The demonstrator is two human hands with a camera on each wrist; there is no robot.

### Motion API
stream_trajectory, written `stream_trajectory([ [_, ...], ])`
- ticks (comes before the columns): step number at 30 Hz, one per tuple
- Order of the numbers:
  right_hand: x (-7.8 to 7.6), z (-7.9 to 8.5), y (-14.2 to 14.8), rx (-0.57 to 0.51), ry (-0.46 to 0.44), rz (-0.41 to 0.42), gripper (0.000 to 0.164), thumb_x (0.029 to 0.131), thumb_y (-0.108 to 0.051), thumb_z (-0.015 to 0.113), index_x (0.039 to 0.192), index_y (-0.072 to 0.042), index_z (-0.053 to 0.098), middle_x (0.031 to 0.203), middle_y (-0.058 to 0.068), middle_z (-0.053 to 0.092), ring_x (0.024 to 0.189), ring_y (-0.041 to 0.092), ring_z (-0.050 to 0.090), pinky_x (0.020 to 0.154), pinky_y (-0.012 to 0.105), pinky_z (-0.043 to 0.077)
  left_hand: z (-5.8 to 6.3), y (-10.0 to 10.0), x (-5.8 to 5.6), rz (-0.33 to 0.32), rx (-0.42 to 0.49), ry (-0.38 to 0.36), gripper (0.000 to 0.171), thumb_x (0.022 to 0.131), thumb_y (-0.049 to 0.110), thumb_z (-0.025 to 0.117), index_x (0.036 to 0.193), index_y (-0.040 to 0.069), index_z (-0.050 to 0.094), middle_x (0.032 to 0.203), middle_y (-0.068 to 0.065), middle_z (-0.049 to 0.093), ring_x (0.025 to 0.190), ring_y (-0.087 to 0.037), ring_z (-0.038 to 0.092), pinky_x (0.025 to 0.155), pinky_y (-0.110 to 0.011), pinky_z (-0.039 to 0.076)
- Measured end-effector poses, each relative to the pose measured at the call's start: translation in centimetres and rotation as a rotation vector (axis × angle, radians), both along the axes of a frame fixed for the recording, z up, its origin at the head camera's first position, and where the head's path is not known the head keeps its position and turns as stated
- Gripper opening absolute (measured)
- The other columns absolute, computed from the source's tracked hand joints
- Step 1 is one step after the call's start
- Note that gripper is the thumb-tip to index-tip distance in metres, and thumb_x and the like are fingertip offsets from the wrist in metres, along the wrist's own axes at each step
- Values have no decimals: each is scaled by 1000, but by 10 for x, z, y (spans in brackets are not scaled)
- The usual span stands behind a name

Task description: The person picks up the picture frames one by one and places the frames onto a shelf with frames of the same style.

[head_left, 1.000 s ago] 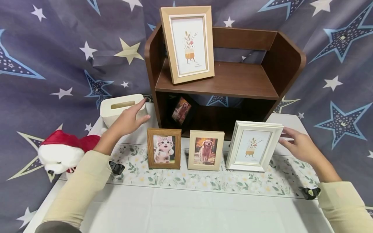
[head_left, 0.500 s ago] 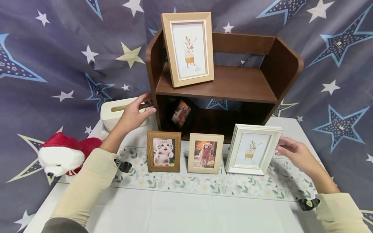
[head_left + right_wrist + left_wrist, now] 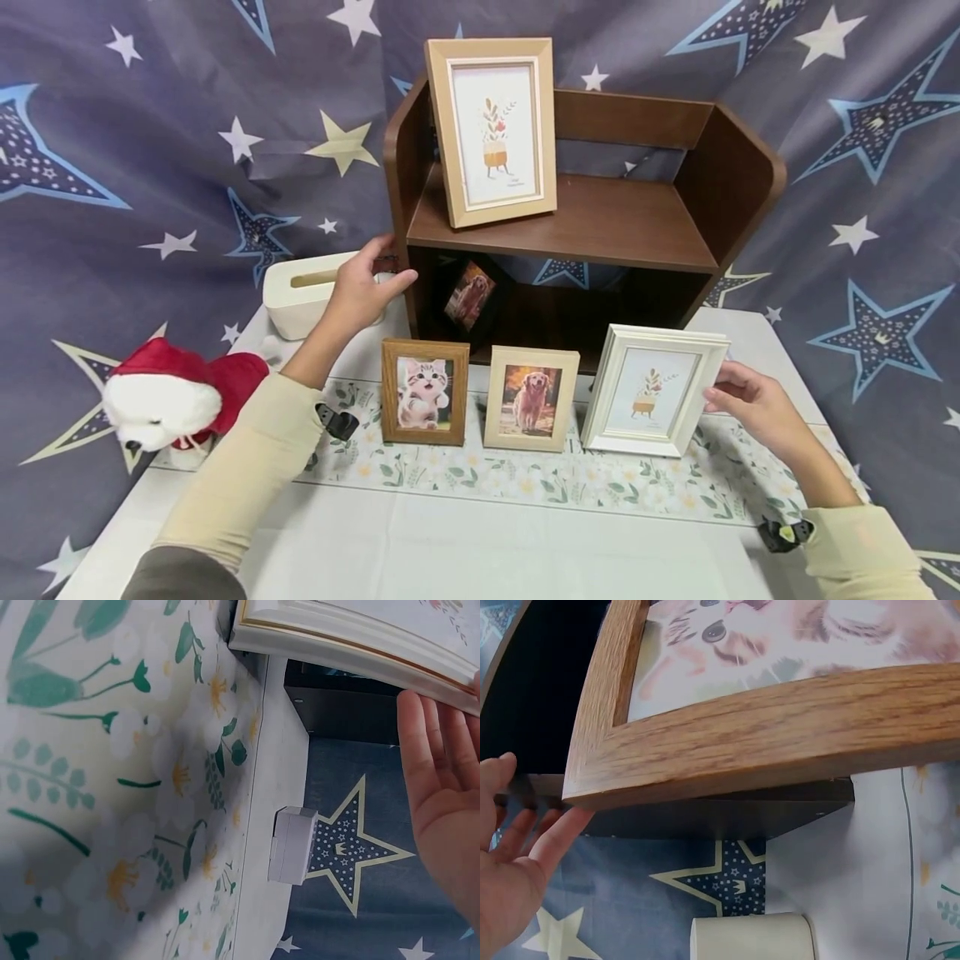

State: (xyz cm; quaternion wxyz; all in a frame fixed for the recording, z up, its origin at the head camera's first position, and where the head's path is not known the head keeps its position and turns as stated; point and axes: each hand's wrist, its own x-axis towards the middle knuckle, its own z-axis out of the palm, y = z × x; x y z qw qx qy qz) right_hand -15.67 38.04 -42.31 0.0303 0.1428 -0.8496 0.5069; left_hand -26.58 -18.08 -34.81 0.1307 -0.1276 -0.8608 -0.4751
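Two hands are busy at the desk (image 3: 450,550). One second ago the left hand (image 3: 358,292) was over the tissue box (image 3: 300,296) by the back left corner; now it has come to the brown shelf (image 3: 622,218) along the back edge. Its thumb and fingers pinch the shelf's left side (some fingertips hide behind it). The right hand (image 3: 757,408) has slid lower on the white frame (image 3: 651,392) and holds its right edge, thumb in front and fingers behind. That frame has stayed at the right end of the row, set well back from the desk's front edge. The cat frame (image 3: 423,392) and the dog frame (image 3: 531,398) have not moved.

Under the plant in the tan frame (image 3: 495,133), up on the shelf, is a bit of writing (too tiny to read).

The black frame (image 3: 471,296) leans low in the shelf, and its dark sides are hard to see. A sleeve (image 3: 247,458) covers part of the stuffed toy (image 3: 161,408) by the left edge. Both wrist views cut off the near frames. One pale box (image 3: 294,846) shows from the right wrist; I can't tell what it is.
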Motion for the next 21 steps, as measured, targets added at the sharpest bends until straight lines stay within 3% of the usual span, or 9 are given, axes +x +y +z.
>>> stream_trajectory([
  [5,0,-1,1,-10,-10,-7,30,97,4,62,125,-7,62,102,-19,69,87,-1,70,71,23,60,0,4,-1,31,-10,38,55,94,16,73,144,4,53,127,-21,67,116,-35,68,88,-44,54],
  [12,-2,2,-2,19,-12,-14,27,97,0,63,124,-4,61,101,-20,69,86,-1,70,70,23,60,2,3,1,35,-27,47,54,95,16,72,144,5,53,127,-20,67,116,-35,68,87,-39,53],
  [18,-1,3,-1,47,-13,-30,24,98,-3,64,122,-5,62,99,-21,69,84,-1,71,70,27,61,3,3,0,30,-25,31,54,94,16,73,144,5,53,128,-20,67,116,-35,68,80,-19,50],
  [21,-1,3,-1,56,-5,-34,24,98,-4,64,122,-4,62,98,-21,69,83,0,71,69,27,61,3,3,-1,29,-25,24,54,94,16,73,143,5,54,128,-19,67,116,-34,68,77,-16,49],
])
